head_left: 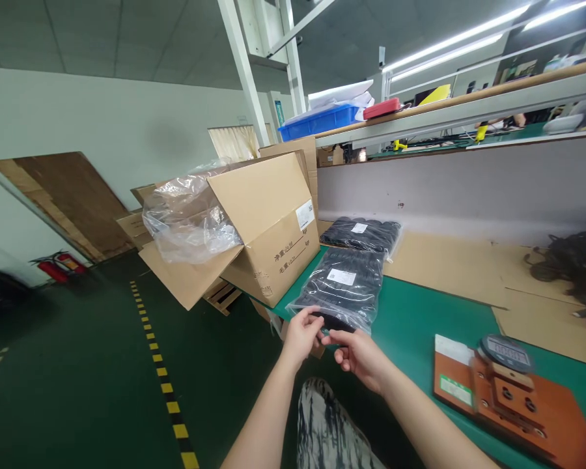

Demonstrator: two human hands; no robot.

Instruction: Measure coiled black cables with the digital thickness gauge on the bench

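Observation:
A clear plastic bag (317, 286) packed with black coiled items, which look like cables, lies flat on the green bench top with a white label (342, 277) on it. At its near edge my left hand (301, 337) pinches the plastic between thumb and fingers. My right hand (361, 359) meets it there, thumb and forefinger closed at the same edge, the other fingers curled. The fingertips of both hands nearly touch, and the exact bit of film between them is hard to make out. Behind lies a second bag (378, 229) of black items, also labelled.
An open cardboard box (286, 251) with a plastic liner (190, 218) stands left of the bags. To the right are a brown fixture with a digital gauge (506, 355) and a dark cable heap (579, 273). A shelf above carries a blue tray (320, 122).

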